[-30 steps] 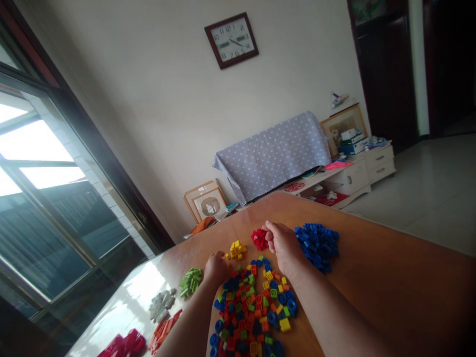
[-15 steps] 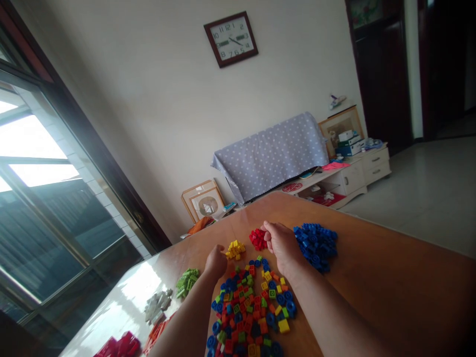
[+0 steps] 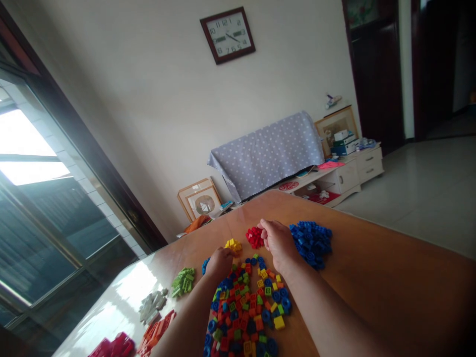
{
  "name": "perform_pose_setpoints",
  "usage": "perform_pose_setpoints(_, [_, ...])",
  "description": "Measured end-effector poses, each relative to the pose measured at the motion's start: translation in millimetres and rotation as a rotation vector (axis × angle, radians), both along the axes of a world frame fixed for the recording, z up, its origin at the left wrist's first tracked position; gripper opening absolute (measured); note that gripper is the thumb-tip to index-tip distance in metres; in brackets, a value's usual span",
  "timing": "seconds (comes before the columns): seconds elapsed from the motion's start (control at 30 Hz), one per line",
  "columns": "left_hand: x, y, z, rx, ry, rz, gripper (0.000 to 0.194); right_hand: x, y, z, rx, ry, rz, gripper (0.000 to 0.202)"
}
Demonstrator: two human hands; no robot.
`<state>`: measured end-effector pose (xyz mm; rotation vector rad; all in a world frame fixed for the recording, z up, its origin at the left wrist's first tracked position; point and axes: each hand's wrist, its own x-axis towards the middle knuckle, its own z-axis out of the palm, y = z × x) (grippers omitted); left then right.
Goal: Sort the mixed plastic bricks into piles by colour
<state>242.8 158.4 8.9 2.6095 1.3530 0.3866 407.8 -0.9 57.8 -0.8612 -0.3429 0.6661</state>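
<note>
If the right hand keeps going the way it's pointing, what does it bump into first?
Most likely the small red pile. The right hand points away from the person with its fingertips right at that pile's edge, possibly touching already; depth is hard to judge. The blue pile lies beside it.

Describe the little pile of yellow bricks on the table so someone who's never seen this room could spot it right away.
Start at the wooden table and find the big mixed heap of bricks between the person's forearms. Just beyond that heap, by the fingertips of the left hand, sits the small yellow pile. It is the only all-yellow cluster, left of the small red pile and much smaller than the blue pile.
</note>
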Motion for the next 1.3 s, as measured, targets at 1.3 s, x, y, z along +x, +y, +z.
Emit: perform_pose_setpoints(1.3, [-29, -36, 3.7, -0.183, -0.223, -0.028, 0.018, 2, 0, -3.1, 0.014, -0.013, 0.006, 0.025])
